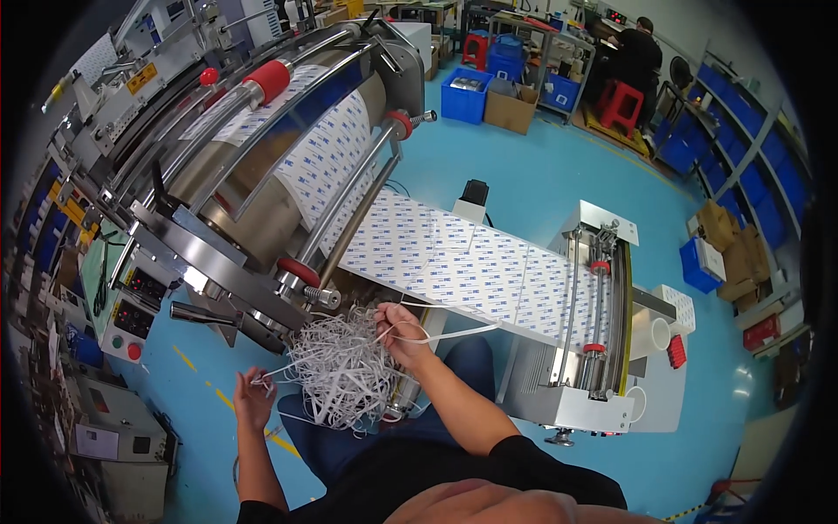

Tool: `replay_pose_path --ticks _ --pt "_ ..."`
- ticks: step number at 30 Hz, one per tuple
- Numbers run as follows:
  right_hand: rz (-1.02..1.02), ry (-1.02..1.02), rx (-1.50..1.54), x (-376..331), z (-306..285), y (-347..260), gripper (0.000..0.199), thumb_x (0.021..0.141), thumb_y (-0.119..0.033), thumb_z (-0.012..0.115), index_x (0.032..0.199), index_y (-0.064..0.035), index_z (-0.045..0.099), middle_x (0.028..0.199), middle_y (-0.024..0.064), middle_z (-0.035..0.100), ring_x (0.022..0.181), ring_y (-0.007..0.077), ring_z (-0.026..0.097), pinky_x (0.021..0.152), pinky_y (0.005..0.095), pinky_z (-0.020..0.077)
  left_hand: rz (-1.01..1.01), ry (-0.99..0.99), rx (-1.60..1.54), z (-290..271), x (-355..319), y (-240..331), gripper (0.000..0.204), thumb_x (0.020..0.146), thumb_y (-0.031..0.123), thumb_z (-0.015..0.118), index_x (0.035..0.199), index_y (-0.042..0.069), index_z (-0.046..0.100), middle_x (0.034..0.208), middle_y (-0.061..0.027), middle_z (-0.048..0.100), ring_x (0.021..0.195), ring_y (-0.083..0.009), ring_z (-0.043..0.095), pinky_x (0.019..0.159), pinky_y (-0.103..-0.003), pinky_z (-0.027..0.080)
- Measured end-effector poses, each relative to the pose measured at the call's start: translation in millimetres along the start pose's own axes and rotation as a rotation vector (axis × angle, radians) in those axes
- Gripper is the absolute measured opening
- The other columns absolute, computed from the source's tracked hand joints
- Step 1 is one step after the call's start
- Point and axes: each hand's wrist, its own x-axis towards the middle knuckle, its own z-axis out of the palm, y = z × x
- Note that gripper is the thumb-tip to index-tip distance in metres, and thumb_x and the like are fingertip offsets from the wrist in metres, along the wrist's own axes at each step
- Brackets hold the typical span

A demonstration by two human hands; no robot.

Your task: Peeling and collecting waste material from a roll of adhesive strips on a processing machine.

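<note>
A big tangled heap of narrow white paper-like strips [343,371] hangs in front of me below the machine's rollers. My right hand [401,334] is closed at the heap's upper right, gripping strips. From it, a pale strip [463,333] runs right toward the edge of the printed white sheet [436,253]. At the heap's left, my left hand [254,399] has its fingers pinched round a thin strip end that reaches toward the tangle. The sheet, with small blue print, passes from the large roller [253,210] across a flat bed to the right.
A roller unit with red collars [596,266] stands at the sheet's right end. A lever [205,314] juts out left of the heap, above a control box [131,336]. Blue bins [464,94] and a cardboard box [511,109] stand behind. A person [640,57] sits far right.
</note>
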Motion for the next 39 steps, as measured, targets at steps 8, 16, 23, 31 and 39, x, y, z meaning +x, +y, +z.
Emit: replay_pose_path --ticks 8,16,23,31,39 --pt "-0.096 0.221 -0.125 -4.0 -14.9 -7.5 0.031 0.09 -0.03 0.054 0.11 -0.0064 0.055 0.094 0.0037 0.063 0.063 0.0073 0.053 0.053 0.02 0.0432 0.327 0.501 0.147 -6.9 15.3 24.5 0.049 0.087 0.054 0.047 0.099 0.008 0.06 0.089 -0.0017 0.06 0.085 -0.0133 0.053 0.079 -0.031 0.038" --pt "-0.105 0.252 -0.167 -6.8 -12.6 -5.2 0.033 0.091 -0.033 0.052 0.11 -0.0062 0.055 0.094 0.0021 0.062 0.064 0.0067 0.053 0.057 0.0195 0.0419 0.477 -0.106 1.409 138.8 2.2 -21.6 0.018 0.086 0.016 0.056 0.095 0.001 0.058 0.086 -0.0062 0.058 0.082 -0.0179 0.055 0.076 -0.027 0.043" --pt "-0.141 0.113 -0.18 -7.1 0.9 25.8 0.033 0.088 -0.033 0.054 0.106 -0.0064 0.056 0.095 0.0013 0.06 0.07 0.0066 0.054 0.06 0.0205 0.043 0.823 -0.405 1.676 260.3 43.5 -99.9 0.03 0.086 0.024 0.053 0.104 0.0 0.058 0.098 -0.0165 0.06 0.099 -0.0351 0.053 0.087 -0.038 0.041" --pt "0.122 -0.017 -0.619 -16.7 22.1 35.9 0.023 0.086 -0.014 0.053 0.108 -0.006 0.054 0.095 0.0031 0.059 0.085 0.0111 0.057 0.065 0.0244 0.0473 0.071 -0.438 1.476 288.0 78.8 -108.1 0.031 0.088 0.028 0.051 0.085 -0.001 0.063 0.062 -0.0052 0.057 0.056 -0.0108 0.05 0.053 -0.028 0.04" --pt "0.319 0.207 -0.085 -6.8 -41.6 58.2 0.026 0.083 -0.012 0.057 0.108 -0.0067 0.057 0.089 0.003 0.063 0.075 0.0132 0.061 0.056 0.0215 0.0456 0.111 -0.293 1.365 240.8 93.0 -96.7 0.025 0.088 0.026 0.055 0.087 0.002 0.064 0.056 0.0027 0.049 0.051 -0.0044 0.043 0.048 -0.022 0.034"
